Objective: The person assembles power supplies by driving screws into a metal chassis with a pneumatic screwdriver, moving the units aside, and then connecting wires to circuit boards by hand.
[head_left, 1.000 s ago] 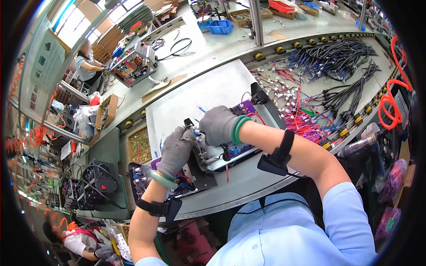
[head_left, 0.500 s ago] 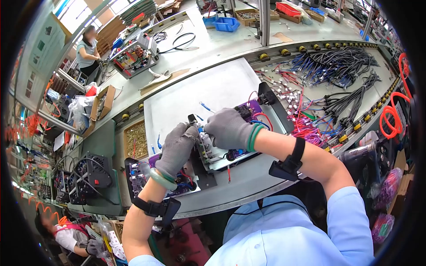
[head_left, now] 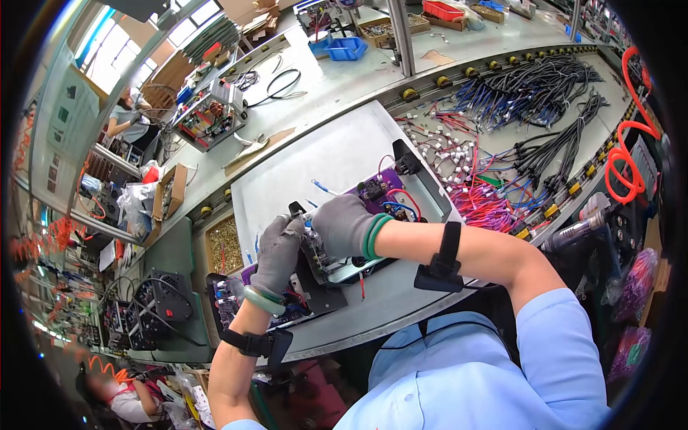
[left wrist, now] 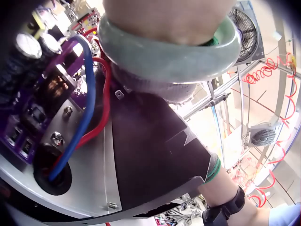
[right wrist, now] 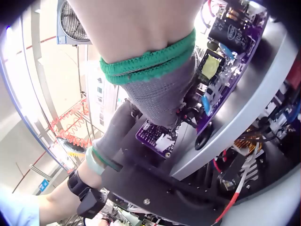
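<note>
Both hands wear grey gloves and meet at the near-left end of a metal chassis [head_left: 364, 269] holding a purple circuit board [head_left: 390, 180]. My left hand [head_left: 278, 251] has its fingers bent at the upright black end panel [head_left: 296, 208]; its fingertips are too small to make out. Beside it my right hand [head_left: 344, 226] is curled over small parts at that end, and what lies inside its fingers is hidden. In the right wrist view, a small purple board [right wrist: 157, 139] with pins sits just under the right glove [right wrist: 162, 96]. The left wrist view shows blue and red wires [left wrist: 89, 94] entering a round hole.
A second board unit [head_left: 228, 295] lies left of the chassis. Beyond the hands is a white sheet [head_left: 308, 154]; bundled cables [head_left: 527, 93] lie at the right. A box of small screws [head_left: 224, 244] stands at the left. Two other people are at the far left.
The head view has shifted slightly, moving the scene within the frame. Both hands stay at the same end of the chassis, close together, with little visible change in their pose.
</note>
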{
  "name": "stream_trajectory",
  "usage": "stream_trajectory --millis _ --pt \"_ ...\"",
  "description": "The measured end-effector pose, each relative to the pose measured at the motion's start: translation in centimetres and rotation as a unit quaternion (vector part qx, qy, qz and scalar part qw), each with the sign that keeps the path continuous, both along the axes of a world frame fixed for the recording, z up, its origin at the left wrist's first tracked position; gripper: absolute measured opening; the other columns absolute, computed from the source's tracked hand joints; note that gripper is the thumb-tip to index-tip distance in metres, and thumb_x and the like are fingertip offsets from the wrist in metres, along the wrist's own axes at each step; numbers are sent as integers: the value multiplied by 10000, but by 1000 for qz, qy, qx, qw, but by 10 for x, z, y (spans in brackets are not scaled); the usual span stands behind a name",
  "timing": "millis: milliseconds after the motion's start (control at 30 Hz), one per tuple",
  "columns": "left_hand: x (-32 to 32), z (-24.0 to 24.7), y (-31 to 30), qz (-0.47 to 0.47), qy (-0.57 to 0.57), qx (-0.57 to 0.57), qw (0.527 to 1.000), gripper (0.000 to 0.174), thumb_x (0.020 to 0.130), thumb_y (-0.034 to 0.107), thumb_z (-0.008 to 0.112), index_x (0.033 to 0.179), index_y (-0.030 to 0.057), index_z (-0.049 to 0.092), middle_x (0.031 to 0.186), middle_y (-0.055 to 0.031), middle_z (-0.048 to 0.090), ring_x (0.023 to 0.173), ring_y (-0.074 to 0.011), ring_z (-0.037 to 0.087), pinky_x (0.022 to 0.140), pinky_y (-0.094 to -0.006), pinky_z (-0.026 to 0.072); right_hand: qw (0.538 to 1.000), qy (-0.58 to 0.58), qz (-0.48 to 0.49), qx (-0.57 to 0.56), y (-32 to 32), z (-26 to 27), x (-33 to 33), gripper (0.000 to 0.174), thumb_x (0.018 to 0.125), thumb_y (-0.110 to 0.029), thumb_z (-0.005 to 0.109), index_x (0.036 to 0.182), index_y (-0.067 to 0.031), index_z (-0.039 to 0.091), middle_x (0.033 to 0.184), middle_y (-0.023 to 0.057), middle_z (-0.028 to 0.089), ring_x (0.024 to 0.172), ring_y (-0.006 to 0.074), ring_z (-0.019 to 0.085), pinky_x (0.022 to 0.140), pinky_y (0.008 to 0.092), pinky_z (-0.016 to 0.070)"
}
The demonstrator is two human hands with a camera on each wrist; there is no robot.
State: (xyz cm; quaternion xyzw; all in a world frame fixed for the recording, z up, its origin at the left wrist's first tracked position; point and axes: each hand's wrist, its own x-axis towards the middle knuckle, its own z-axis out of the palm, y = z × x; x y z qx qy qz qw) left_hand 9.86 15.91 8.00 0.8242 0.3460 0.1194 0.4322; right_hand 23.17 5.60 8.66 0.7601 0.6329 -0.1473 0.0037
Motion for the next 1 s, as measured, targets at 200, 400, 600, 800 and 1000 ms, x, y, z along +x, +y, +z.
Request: stream_trajectory --millis 200,400,600,800,1000 --pt "-1 -5 5 0 -14 -91 996 229 961 251 574 940 32 635 747 -5 546 705 -99 498 643 -279 423 986 -11 -26 163 -5 -36 6 178 827 -190 665 933 -78 753 877 122 728 879 296 729 709 430 575" --pt "0 -1 1 15 -13 -78 997 210 958 236 574 931 36 632 752 13 529 686 -89 481 626 -259 406 992 65 -24 106 2 -28 3 131 755 -123 652 830 -43 724 855 158 698 835 332 716 727 428 567" --pt "-1 -14 8 6 -17 -14 1000 359 951 326 567 957 -23 652 805 -135 643 750 -204 586 727 -359 472 995 68 -24 68 -1 -12 8 190 778 -163 663 919 -65 745 896 174 719 880 332 720 790 430 567" --pt "-18 11 -3 26 -163 61 984 253 963 155 617 1162 0 642 987 -63 663 896 -114 599 798 -269 498 989 72 -13 129 -36 32 17 195 841 -192 639 977 -95 739 914 153 722 889 323 724 804 437 568" --pt "-15 57 -55 -126 -203 236 942 160 865 14 694 1024 -9 693 964 -92 680 823 -153 646 764 -295 522 974 124 16 188 -47 27 6 196 849 -215 643 971 -77 711 854 160 707 874 333 717 799 457 566"
